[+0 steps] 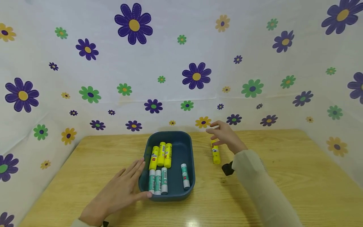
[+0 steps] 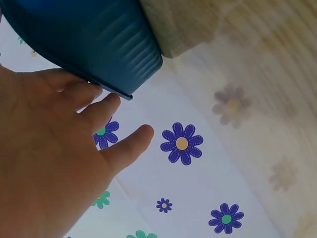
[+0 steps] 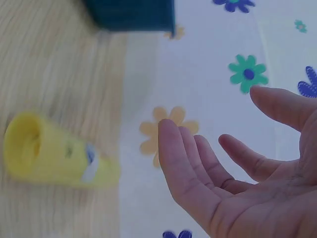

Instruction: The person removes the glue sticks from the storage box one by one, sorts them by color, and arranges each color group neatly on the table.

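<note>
A dark blue plastic bin on the table holds three yellow glue sticks toward its far left. Several green-and-white glue sticks lie in its near part, one of them apart at the right. My left hand rests against the bin's left side, fingers extended and thumb at the near rim. To the right of the bin, another yellow glue stick lies on the table. Over its far end hovers my right hand, fingers loosely bent and holding nothing; the right wrist view shows a gap between hand and stick.
The wooden table extends to both sides of the bin. Behind it and along the sides hangs a white cloth printed with flowers. A small black object sits at the right wrist, beside the sleeve.
</note>
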{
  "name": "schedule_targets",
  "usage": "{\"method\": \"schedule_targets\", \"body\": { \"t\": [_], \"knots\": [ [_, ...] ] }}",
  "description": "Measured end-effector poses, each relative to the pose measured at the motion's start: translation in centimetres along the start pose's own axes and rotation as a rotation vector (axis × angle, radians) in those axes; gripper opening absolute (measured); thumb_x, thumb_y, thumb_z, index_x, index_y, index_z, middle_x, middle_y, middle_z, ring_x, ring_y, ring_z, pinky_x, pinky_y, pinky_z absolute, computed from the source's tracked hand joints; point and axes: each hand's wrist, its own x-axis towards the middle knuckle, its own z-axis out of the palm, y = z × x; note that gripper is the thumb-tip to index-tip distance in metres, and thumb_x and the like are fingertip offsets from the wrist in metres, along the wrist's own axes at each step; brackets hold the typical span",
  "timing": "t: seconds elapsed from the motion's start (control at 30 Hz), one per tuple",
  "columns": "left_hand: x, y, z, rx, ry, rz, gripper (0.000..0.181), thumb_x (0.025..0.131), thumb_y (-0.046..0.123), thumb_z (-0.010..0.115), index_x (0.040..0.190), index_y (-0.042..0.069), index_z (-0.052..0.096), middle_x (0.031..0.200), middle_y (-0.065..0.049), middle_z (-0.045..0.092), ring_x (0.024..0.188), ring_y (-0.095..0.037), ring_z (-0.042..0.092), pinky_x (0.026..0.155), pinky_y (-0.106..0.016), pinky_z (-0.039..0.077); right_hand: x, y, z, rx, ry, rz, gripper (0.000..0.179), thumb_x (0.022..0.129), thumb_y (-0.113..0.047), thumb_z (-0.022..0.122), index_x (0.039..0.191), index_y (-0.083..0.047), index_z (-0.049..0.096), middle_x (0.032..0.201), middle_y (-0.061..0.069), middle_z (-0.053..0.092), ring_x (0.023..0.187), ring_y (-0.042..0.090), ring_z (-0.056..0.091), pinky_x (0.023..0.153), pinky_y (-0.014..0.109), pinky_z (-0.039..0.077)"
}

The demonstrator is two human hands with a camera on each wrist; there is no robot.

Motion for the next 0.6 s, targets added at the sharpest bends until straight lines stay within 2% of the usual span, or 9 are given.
{"method": "schedule_targets", "body": {
  "t": [0.13,0.33,0.6],
  "knots": [
    [-0.1,-0.2,0.2,-0.025,0.006,0.007,0.107,0.089,0.077,0.051,0.158,-0.001,0.029,0.166,-0.016,0.021,0.151,-0.038,0.022,0.116,-0.066,0.023,0.2,-1.1,1.3,0.07,-0.02,-0.008,0.054,0.104,-0.018,0.059,0.147,0.007,0.038,0.137,0.031,0.049,0.119,0.048,0.055,0.092,0.048,0.056],
    [0.0,-0.4,0.4,-0.04,0.022,0.028,0.106,0.09,0.076,0.053,0.158,-0.001,0.028,0.166,-0.016,0.021,0.151,-0.038,0.023,0.115,-0.066,0.024,0.3,-2.1,2.8,0.102,-0.045,-0.006,0.052,0.103,-0.019,0.061,0.145,0.006,0.042,0.136,0.027,0.052,0.118,0.044,0.059,0.089,0.045,0.058],
    [0.2,-0.6,0.6,-0.06,0.021,0.018,0.107,0.09,0.075,0.053,0.159,-0.001,0.025,0.167,-0.016,0.018,0.151,-0.039,0.022,0.115,-0.067,0.022,0.0,-3.4,4.8,0.158,-0.128,-0.007,0.048,0.103,-0.017,0.061,0.142,0.004,0.044,0.138,0.028,0.051,0.119,0.044,0.059,0.087,0.045,0.059]
  ]
}}
